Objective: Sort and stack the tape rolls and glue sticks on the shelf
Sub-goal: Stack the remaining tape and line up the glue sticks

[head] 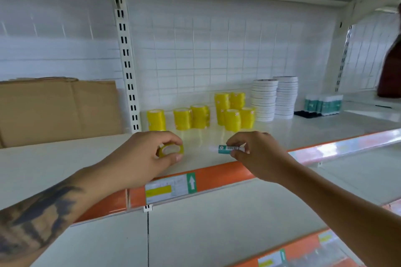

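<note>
My left hand [141, 156] grips a small yellow tape roll [170, 150] just above the white shelf [65, 158], near its front edge. My right hand [253, 154] pinches a teal and white glue stick [227, 149], held level over the shelf. Behind them stand several stacks of yellow tape rolls [199, 116], some taller at the right [233, 110]. Two tall stacks of white tape rolls [274, 97] rise further right. A group of teal glue sticks [323, 104] stands upright at the far right on a black tray.
A flat brown cardboard sheet [58, 110] leans against the back wall at the left. A slotted white upright [128, 71] divides the shelf bays. The shelf's orange front strip [208, 178] carries a price label. A lower shelf [217, 223] lies below. A person in dark red [390, 67] stands at the far right.
</note>
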Tool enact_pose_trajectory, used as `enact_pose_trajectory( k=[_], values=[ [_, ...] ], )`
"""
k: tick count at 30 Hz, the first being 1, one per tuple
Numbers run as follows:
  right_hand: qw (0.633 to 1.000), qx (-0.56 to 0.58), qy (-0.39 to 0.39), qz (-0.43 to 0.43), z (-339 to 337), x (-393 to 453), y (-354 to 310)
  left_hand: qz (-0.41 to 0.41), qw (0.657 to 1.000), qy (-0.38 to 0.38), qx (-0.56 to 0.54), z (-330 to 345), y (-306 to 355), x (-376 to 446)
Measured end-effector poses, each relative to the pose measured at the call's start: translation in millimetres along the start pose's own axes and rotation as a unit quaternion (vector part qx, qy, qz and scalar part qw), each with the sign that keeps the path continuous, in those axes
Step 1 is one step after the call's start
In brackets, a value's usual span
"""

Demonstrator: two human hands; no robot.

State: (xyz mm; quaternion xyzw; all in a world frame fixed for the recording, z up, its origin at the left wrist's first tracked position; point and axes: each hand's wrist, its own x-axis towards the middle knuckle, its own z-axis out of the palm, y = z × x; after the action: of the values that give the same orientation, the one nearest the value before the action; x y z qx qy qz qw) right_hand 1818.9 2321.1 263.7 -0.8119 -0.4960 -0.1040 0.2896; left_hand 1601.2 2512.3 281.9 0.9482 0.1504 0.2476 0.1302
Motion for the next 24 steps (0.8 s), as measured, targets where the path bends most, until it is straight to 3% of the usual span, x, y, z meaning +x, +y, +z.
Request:
enact_pose_trajectory(
  k=[13,17,24],
  values=[
    [0.998,0.025,-0.053,0.003,0.7,67.4,68.3,0.028,0.996,-0.079,0.013,43.6,-0.8,114.1],
    [0.995,0.014,-0.09,-0.034,2.0,75.2,72.5,0.02,0.996,-0.068,-0.062,52.6,1.6,135.1],
    [0.987,0.114,-0.056,-0.095,-17.8,88.8,74.5,0.0,0.976,-0.066,-0.207,60.4,15.2,156.2]
  ],
)
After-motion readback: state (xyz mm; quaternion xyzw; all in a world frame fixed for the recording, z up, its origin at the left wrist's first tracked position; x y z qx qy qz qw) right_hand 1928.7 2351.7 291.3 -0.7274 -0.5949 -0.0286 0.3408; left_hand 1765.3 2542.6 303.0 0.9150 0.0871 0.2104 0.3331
